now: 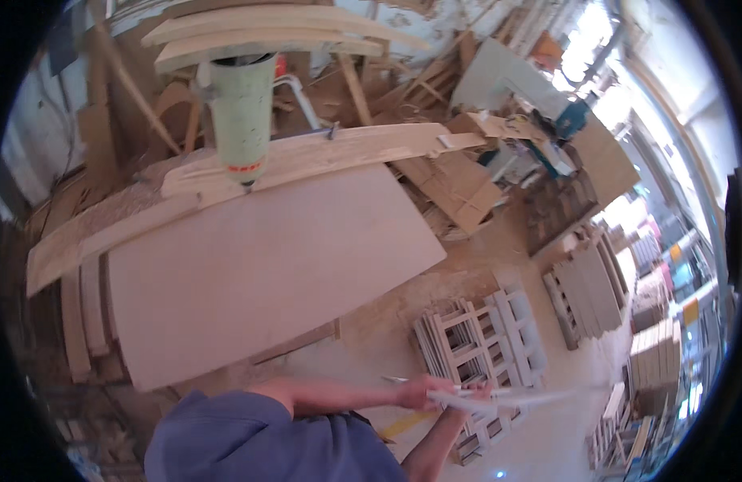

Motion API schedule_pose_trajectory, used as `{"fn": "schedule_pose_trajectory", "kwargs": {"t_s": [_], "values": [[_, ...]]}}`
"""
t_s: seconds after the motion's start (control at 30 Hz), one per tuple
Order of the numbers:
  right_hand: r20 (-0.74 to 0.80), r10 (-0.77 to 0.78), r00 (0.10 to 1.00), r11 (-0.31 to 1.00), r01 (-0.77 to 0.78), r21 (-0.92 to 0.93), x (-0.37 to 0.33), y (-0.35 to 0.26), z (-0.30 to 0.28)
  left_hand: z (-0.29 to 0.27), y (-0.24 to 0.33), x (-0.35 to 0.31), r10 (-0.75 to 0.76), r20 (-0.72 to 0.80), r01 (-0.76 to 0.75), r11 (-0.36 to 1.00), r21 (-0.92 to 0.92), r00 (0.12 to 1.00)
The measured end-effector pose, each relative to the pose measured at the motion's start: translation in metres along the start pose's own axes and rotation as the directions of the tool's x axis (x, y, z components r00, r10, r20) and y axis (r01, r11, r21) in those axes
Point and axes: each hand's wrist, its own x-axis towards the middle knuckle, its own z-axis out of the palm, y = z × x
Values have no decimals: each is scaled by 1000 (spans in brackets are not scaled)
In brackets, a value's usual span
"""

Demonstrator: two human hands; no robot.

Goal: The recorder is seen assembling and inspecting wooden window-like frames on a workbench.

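Both forearms reach over the floor to the right of the board. My left hand [423, 394] is closed around the near end of a long pale strip [540, 397], which stretches off to the right and is smeared by motion. Close beside it, my right hand [472, 394] is also closed on the strip. A thin pointed tip pokes out left of my left hand; what it belongs to I cannot make out. Behind and below the hands stands a stack of slatted wooden frames [475, 337].
A large flat board [275, 273] lies on the left, with a long curved plank [307, 157] along its far edge. Above that rises a pale green machine column [241, 116]. Stacked panels [588, 289] stand at right; wood scraps [435, 80] and a cardboard piece [451, 189] lie beyond.
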Motion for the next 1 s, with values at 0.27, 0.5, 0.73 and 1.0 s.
{"fn": "schedule_pose_trajectory", "kwargs": {"t_s": [0.27, 0.5, 0.73, 1.0], "values": [[617, -369, 695, 654, 666, -359, 5, -61, 99, -85, 108, -11, -113, -576, -175, 890, -421, 809], [897, -420, 138, -247, 934, -260, 61, -25, 44, -44, 139, -135, -215, -823, -374, 811, -450, 525], [959, -7, 282, 12, 959, -282, -23, -31, 76, -16, 161, -240, -206, -932, -596, 722, -351, 299], [955, -192, 227, -35, 971, -237, -81, -10, 95, 2, 210, -334, -218, -976, -723, 670, -169, 27]]}}
